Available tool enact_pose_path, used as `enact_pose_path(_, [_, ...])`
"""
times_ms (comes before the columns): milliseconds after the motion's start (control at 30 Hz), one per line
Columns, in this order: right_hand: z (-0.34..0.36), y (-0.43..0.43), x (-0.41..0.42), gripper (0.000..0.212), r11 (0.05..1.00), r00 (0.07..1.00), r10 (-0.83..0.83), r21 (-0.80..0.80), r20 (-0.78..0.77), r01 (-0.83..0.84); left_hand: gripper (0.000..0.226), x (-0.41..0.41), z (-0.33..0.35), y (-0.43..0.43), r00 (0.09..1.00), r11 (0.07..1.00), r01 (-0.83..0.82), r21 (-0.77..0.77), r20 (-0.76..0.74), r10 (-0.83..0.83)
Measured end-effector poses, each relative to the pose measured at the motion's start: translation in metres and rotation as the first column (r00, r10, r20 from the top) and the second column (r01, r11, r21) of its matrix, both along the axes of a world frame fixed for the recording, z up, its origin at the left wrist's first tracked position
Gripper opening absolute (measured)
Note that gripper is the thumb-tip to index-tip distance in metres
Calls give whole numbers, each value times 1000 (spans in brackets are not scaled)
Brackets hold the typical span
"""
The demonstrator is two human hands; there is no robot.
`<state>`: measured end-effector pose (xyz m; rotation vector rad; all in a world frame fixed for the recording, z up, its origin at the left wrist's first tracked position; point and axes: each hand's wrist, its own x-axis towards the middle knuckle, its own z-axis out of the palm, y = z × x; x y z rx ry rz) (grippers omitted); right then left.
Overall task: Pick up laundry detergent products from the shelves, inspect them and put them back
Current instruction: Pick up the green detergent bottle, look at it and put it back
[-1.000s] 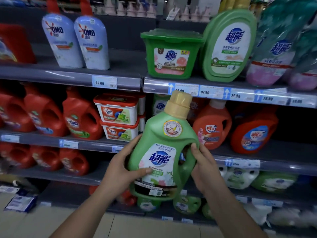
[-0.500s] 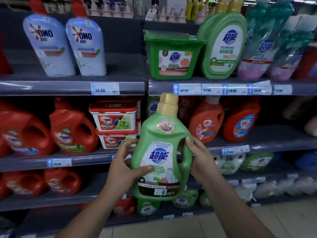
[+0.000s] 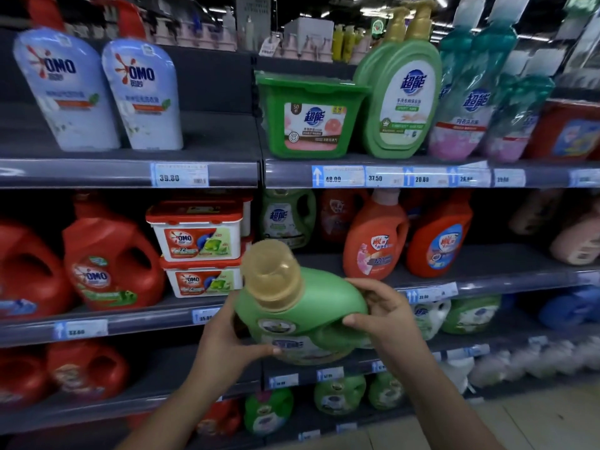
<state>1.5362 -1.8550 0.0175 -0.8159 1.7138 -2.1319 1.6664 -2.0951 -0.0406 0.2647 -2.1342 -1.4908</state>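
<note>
A green detergent bottle [image 3: 311, 306] with a tan cap [image 3: 272, 274] is held in front of the middle shelf, tipped so its cap points toward me. My left hand [image 3: 227, 345] grips its lower left side, thumb across the front label. My right hand [image 3: 386, 313] grips the bottle's handle on the right. The label is blurred and mostly turned downward.
Behind stand shelves [image 3: 130, 172] with price tags. Two white OMO pouches [image 3: 143, 95] sit top left, a green pod box [image 3: 308, 115] and green pump bottle [image 3: 402, 99] top right. Red jugs [image 3: 110, 258], OMO pod boxes [image 3: 198, 235] and orange bottles [image 3: 373, 235] fill the middle shelf.
The bottle has tipped from upright to cap-toward-me and sits lower in view. Both hands kept their hold. The camera has moved closer to the shelves.
</note>
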Motion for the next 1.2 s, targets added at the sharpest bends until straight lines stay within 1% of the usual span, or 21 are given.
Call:
enact_pose_path(67, [-7,5,-14,59,998,999,36,-44,28,-34,85,0,11,4,1000,996,6,-91,0,-6])
enact_pose_path(133, [-10,8,-27,52,998,999,39,-47,35,-37,88,-1,17,8,1000,991,-3,-136,5,4])
enact_pose_path(267, [-10,11,-43,50,998,999,-47,39,1,47,102,-7,20,13,999,991,-23,-130,46,29])
enact_pose_path(400, [-12,5,-53,44,984,993,-104,143,-49,110,112,-20,22,14,993,982,-54,-183,93,72])
enact_pose_path(533, [-14,0,-70,46,977,996,-74,198,-54,83,110,-39,21,9,986,972,-82,-222,127,112])
enact_pose_path(633, [-14,-5,-82,48,971,993,-83,217,-84,99,104,-59,19,5,980,975,-91,-202,154,124])
enact_pose_path(733, [-14,-10,-96,62,962,986,-91,243,-138,123,99,-79,18,1,974,975,-114,-192,170,148])
enact_pose_path(767, [-14,-12,-102,62,964,986,-92,237,-139,123,97,-86,16,0,972,971,-125,-201,172,161])
enact_pose_path(933, [-14,-22,-124,54,980,989,-85,171,-123,105,102,-118,13,-6,964,960,-177,-219,160,214])
enact_pose_path(1100, [-13,-34,-150,53,973,975,-85,193,-205,126,101,-147,11,-14,957,949,-214,-231,144,251])
enact_pose_path(1200, [-24,-42,-167,53,976,980,-62,194,-191,99,100,-162,6,-20,961,951,-204,-231,136,239])
